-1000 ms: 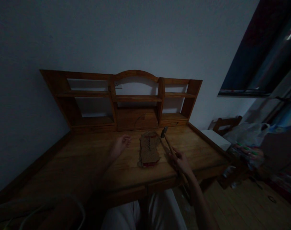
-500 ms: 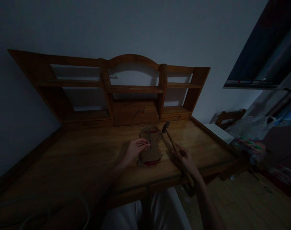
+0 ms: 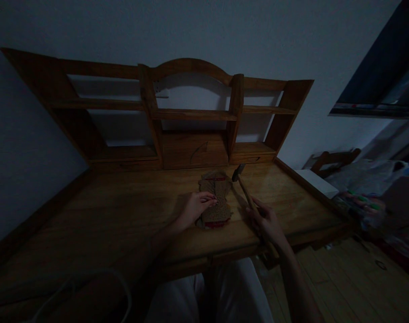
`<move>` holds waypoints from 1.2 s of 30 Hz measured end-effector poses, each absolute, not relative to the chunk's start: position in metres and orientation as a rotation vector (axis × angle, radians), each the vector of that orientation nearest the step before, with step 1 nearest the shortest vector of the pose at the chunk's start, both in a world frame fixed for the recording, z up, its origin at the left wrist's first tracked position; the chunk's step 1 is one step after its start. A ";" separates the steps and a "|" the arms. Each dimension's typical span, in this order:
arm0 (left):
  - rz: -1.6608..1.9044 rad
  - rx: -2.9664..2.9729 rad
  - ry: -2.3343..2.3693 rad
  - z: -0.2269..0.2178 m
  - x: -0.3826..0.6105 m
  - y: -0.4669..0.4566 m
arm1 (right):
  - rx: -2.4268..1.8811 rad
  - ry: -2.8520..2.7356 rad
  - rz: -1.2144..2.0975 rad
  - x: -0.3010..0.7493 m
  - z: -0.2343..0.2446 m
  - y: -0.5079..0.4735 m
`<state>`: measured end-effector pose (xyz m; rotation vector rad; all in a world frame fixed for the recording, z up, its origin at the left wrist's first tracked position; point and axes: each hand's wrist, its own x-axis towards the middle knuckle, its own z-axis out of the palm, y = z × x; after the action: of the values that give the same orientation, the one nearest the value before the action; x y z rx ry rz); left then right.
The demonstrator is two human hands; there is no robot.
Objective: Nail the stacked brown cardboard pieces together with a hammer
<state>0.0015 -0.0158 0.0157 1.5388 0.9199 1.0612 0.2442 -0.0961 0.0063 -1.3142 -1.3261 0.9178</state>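
A brown flat piece with red edges [image 3: 216, 196], like thick cardboard or matting, lies on the wooden desk [image 3: 124, 211] in front of me. My left hand [image 3: 197, 207] rests on its left side with fingers stretched flat over it. My right hand [image 3: 265, 221] is closed round the wooden handle of a hammer [image 3: 245, 189]. The hammer's dark head hangs just right of the piece's far end, a little above the desk.
A wooden hutch with shelves [image 3: 187, 114] stands at the back of the desk against the wall. A white cable [image 3: 90, 282] loops at the near left. A chair [image 3: 332, 159] and cluttered bags [image 3: 366, 188] are at the right. The room is dim.
My left hand moved from the bare desk onto the brown piece and now lies flat on it. The hammer stays in my right hand. My view shifted closer and lower.
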 end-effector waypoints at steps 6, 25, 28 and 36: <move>1.021 1.597 0.956 0.017 0.004 -0.020 | -1.319 -1.282 0.941 0.236 0.013 -0.113; 1.006 1.969 0.994 0.001 -0.006 -0.008 | -1.412 -1.378 0.819 0.190 0.069 -0.208; 1.005 1.982 1.018 0.006 -0.005 -0.011 | -1.459 -1.242 0.979 0.183 0.077 -0.216; 1.008 2.075 1.069 0.008 -0.005 -0.010 | -1.512 -1.261 0.972 0.177 0.079 -0.222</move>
<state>-0.0046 -0.0104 0.0079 2.0745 1.0690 1.0085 0.1766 -0.2218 0.0793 -1.5124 -1.2613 0.9723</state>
